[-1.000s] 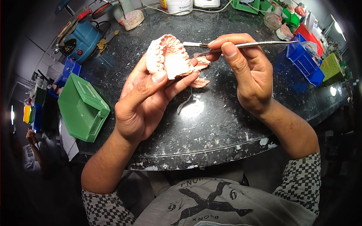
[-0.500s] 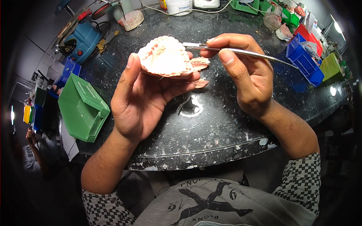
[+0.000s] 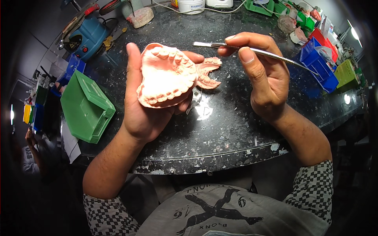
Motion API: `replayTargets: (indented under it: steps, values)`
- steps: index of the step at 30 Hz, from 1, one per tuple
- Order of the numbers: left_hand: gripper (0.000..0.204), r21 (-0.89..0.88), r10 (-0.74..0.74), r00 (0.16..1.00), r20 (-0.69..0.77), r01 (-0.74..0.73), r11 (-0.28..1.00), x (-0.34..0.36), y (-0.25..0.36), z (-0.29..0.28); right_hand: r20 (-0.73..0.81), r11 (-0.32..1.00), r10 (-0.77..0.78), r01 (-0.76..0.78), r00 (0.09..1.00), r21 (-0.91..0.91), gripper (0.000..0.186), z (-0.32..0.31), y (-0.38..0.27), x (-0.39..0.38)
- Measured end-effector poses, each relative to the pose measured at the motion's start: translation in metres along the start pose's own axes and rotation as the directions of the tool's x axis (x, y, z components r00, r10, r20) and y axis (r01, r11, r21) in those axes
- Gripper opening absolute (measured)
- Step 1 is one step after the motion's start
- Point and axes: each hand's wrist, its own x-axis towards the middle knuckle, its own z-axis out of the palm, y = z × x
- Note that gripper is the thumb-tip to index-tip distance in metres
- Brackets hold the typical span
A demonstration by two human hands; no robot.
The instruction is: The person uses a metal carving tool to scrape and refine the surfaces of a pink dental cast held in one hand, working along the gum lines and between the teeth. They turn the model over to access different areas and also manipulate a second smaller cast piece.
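Observation:
A pink plaster dental cast (image 3: 165, 74) with a row of teeth along its curved rim rests in my left hand (image 3: 138, 114), thumb on its left edge and fingers behind it. Bright light washes out its middle. Just right of it, on the table, lies a second dental cast (image 3: 206, 74), horseshoe-shaped and partly hidden behind the first. Between thumb and fingers, my right hand (image 3: 264, 74) pinches a slim metal carving tool (image 3: 271, 55). Its flat blade points left, above the casts and touching neither; the thin other end reaches toward a blue bin.
Beside my left forearm stands a green plastic bin (image 3: 88, 108) on the black, plaster-flecked table (image 3: 220, 137). A blue machine (image 3: 84, 41) is at the back left. Blue bins (image 3: 321, 70), a red bin (image 3: 325, 45) and more casts (image 3: 299, 35) crowd the back right. A white tub (image 3: 191, 6) stands at the back.
My left hand has turned the cast, so its teeth now open toward the left. The tool's blade has come away from the cast's edge, my right hand shifting slightly right.

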Motion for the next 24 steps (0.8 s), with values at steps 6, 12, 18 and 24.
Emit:
replayTargets:
  steps: [6, 12, 18, 24]
  values:
    - [0.082, -0.061, -0.029, 0.997, -0.075, 0.025, 0.998, 0.000, -0.001, -0.004, 0.015, 0.999, 0.050, -0.051, 0.999, 0.013, 0.023, 0.002, -0.001, -0.002]
    - [0.076, -0.136, -0.067, 0.987, -0.148, 0.047, 0.990, 0.000, 0.001, -0.010, 0.020, 0.995, 0.088, -0.089, 0.996, 0.035, 0.023, 0.005, -0.001, -0.003]
    - [0.070, -0.226, -0.118, 0.980, -0.163, 0.079, 0.971, 0.001, 0.001, -0.011, 0.019, 0.997, 0.078, -0.078, 0.997, 0.007, 0.020, 0.007, 0.000, -0.003]
    - [0.064, -0.314, -0.148, 0.989, 0.024, 0.148, 0.938, 0.001, 0.000, -0.025, 0.036, 0.995, 0.094, -0.092, 0.995, -0.038, 0.021, 0.007, 0.000, -0.005]
